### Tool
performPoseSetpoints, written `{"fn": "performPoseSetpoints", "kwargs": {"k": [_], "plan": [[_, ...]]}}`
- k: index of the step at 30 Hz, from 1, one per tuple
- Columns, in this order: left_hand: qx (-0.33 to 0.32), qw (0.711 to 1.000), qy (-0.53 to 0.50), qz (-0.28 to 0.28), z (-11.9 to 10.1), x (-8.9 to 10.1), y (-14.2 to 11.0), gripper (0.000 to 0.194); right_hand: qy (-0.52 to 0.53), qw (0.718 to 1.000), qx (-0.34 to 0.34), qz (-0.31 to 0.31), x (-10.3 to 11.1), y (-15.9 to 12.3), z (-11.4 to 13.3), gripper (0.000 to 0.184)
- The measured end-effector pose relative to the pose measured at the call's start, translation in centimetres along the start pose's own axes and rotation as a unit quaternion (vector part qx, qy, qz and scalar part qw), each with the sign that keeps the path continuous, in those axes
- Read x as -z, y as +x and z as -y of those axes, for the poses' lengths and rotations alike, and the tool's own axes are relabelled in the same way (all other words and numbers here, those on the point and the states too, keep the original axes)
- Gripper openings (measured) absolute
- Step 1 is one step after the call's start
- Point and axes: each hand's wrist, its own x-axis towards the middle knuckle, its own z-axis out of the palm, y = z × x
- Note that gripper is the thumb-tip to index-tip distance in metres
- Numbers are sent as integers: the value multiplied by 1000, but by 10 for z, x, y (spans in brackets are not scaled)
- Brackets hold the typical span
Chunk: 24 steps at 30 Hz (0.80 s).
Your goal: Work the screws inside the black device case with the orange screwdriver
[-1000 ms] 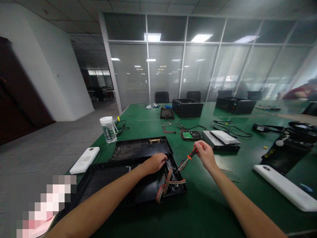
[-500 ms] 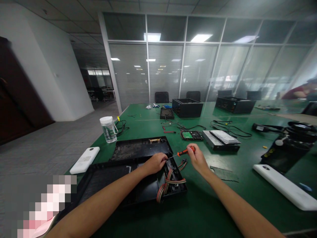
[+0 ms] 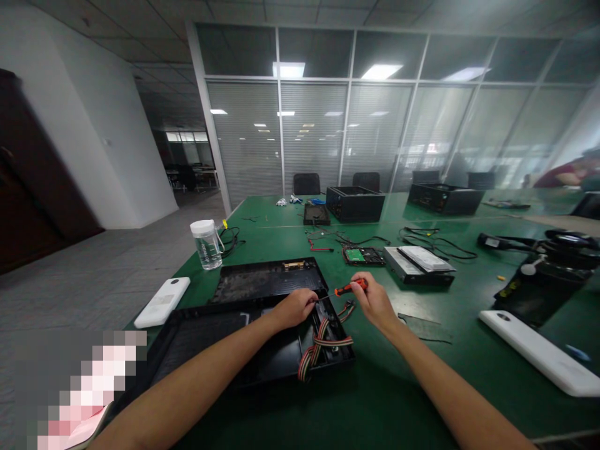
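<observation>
My right hand [image 3: 371, 300] is closed round the handle of a red and black screwdriver [image 3: 349, 287]. Its thin shaft slants down to the left, to the far right corner of a shallow black computer case panel [image 3: 276, 359]. There my left hand [image 3: 297, 307] rests over the panel, its fingers pinched together close to the screwdriver's tip. Whatever lies between those fingers is hidden. A striped ribbon of red, black and white wires [image 3: 323, 340] loops over the panel's right end. Behind it lies a second dusty black panel [image 3: 262, 281].
Right of the panels lie a hard drive [image 3: 363, 255] with a green board, a metal drive [image 3: 415, 269], cables [image 3: 431, 240] and a white power bank [image 3: 539, 353]. A water bottle [image 3: 206, 247] and another power bank [image 3: 162, 303] stand left. Black computer cases [image 3: 355, 206] sit farther back.
The right hand and screwdriver have shifted very slightly to the left. My left hand keeps its pinch at the panel corner.
</observation>
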Motion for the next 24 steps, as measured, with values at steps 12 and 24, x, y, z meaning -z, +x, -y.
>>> {"fn": "performPoseSetpoints", "kwargs": {"k": [12, 24], "plan": [[-1, 1000, 9, -8, 1, -2, 0, 15, -35, 999, -1, 12, 3, 4, 5, 32], [-1, 1000, 11, 0, 1, -3, 0, 11, -233, 933, 103, 256, 25, 77, 89, 33]]}}
